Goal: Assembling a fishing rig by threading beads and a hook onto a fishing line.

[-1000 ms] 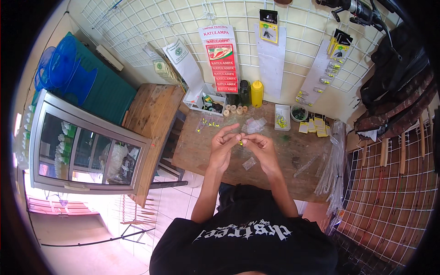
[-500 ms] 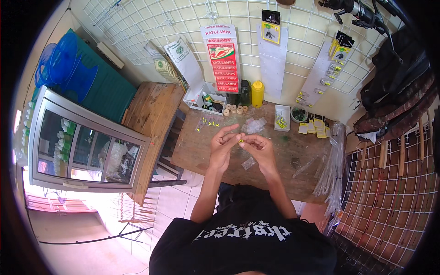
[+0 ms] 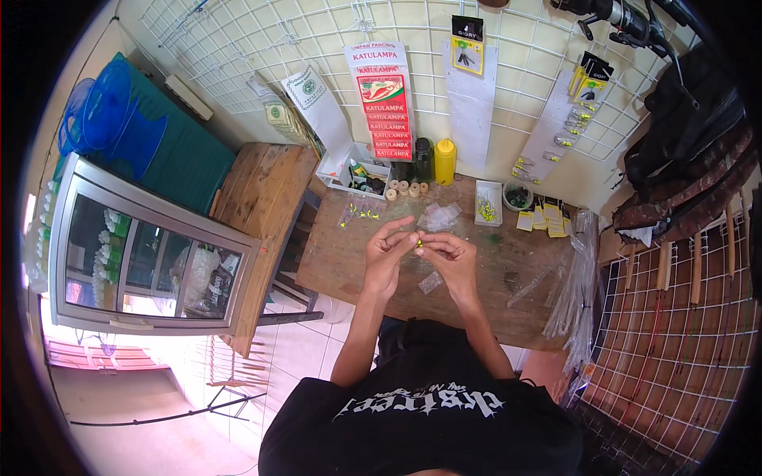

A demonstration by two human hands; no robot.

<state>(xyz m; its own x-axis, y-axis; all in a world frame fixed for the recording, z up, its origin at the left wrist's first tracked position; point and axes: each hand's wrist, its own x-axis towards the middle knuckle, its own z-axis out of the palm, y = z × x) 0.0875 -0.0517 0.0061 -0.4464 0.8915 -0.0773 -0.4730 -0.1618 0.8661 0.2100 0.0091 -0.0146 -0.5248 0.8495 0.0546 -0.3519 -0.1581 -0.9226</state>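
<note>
Over the near middle of the wooden table (image 3: 357, 266), my left hand (image 3: 386, 252) and my right hand (image 3: 448, 255) meet fingertip to fingertip. Pinched between thumbs and forefingers is a small bright yellow-green fishing jig head (image 3: 420, 244), mostly covered by the fingers. My left forefinger points up and away from the pinch. Just beyond the hands lie small clear plastic bags (image 3: 440, 215); another clear bag (image 3: 430, 282) rests beneath them. Similar yellow-green pieces (image 3: 363, 212) sit in plastic to the left, and more fill a white box (image 3: 487, 202) at the back right.
Along the back stand a white tray of supplies (image 3: 355, 181), wooden spools (image 3: 403, 188), a dark bottle (image 3: 423, 161) and a yellow squeeze bottle (image 3: 445, 163). To the right are a round tub (image 3: 518, 196), yellow-black cards (image 3: 544, 218) and long plastic sleeves (image 3: 575, 285). A glass cabinet (image 3: 151, 250) stands left.
Both hands keep nearly the same place. The yellow-green jig head shows slightly more between the fingertips now.
</note>
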